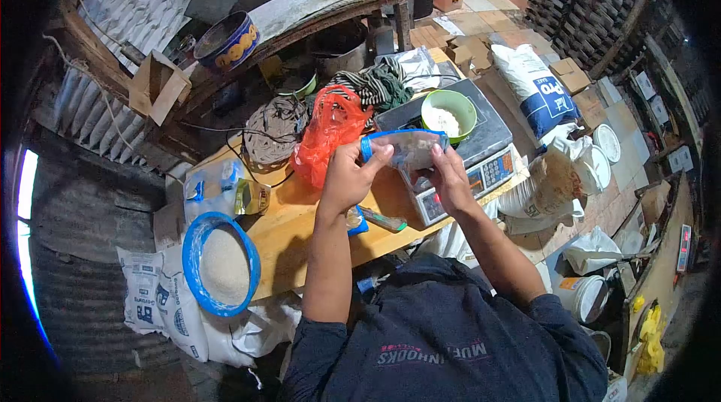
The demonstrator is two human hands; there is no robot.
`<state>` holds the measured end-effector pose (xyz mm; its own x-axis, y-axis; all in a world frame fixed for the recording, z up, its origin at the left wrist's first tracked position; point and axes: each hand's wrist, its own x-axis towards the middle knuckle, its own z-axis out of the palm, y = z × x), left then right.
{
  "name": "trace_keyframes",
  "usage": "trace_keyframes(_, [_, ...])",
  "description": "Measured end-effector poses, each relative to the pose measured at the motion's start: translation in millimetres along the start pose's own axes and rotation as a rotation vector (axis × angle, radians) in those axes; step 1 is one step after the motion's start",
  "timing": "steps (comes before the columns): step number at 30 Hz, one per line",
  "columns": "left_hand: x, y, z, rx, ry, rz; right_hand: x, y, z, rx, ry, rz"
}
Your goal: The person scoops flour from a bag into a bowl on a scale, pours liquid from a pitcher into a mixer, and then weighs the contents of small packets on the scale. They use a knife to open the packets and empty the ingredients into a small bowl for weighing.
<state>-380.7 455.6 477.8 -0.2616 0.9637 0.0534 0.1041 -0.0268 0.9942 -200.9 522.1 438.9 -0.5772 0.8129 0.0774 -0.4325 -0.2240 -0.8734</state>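
My left hand [351,176] and my right hand [453,176] are both closed on a clear plastic bag [409,150] with a blue edge, stretched between them above the table. Just beyond the bag, a green bowl [469,118] with white powder in it rests on a grey digital scale [488,120]. To the left of my left hand lies a crumpled orange-red plastic bag [330,135]. Below my hands, a box cutter [384,219] lies near the table's front edge, beside a small blue packet [357,220].
A blue basin [194,282] of pale grains stands at the left, near white sacks [161,297]. A round woven item [272,128] and striped cloth [372,85] lie at the back of the wooden table [300,233]. A full blue-and-white sack [537,90] stands to the right.
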Motion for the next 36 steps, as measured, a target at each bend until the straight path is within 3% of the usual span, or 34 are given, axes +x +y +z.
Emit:
trace_keyframes(4, [6,5,7,-0.221,-0.047,-0.057,6,2,-13,0.009,0.051,0.012])
trace_keyframes(7, [20,-1,13,-0.116,-0.051,0.038,11,-5,-21,0.024,0.07,0.023])
trace_keyframes(9, [32,-6,21,-0.101,-0.096,0.035,17,-5,-32,-0.091,0.181,-0.03])
trace_keyframes(12, [48,-7,31,-0.018,-0.164,0.027,23,-16,-51,-0.174,0.174,-0.083])
trace_keyframes(15, [63,-17,47,-0.132,-0.153,0.145,29,-35,-69,-0.216,0.248,-0.068])
trace_keyframes(19, [78,-29,54,-0.143,0.014,0.185,49,-66,-106,-0.4,0.381,-0.041])
trace_keyframes(22, [95,-48,59,-0.044,0.182,0.181,72,-76,-132,-0.714,0.361,-0.025])
trace_keyframes(26, [112,-63,77,0.109,0.277,0.181,97,-70,-140,-1.396,0.292,-0.203])
trace_keyframes(28, [116,-61,85,0.192,0.241,0.137,101,-73,-124,-1.45,0.237,-0.28])
trace_keyframes(32, [132,-78,105,0.425,0.209,0.407,112,-78,-107,-1.529,0.137,-0.437])
trace_keyframes(36, [142,-76,129,0.559,0.263,0.494,120,-76,-98,-1.552,0.049,-0.394])
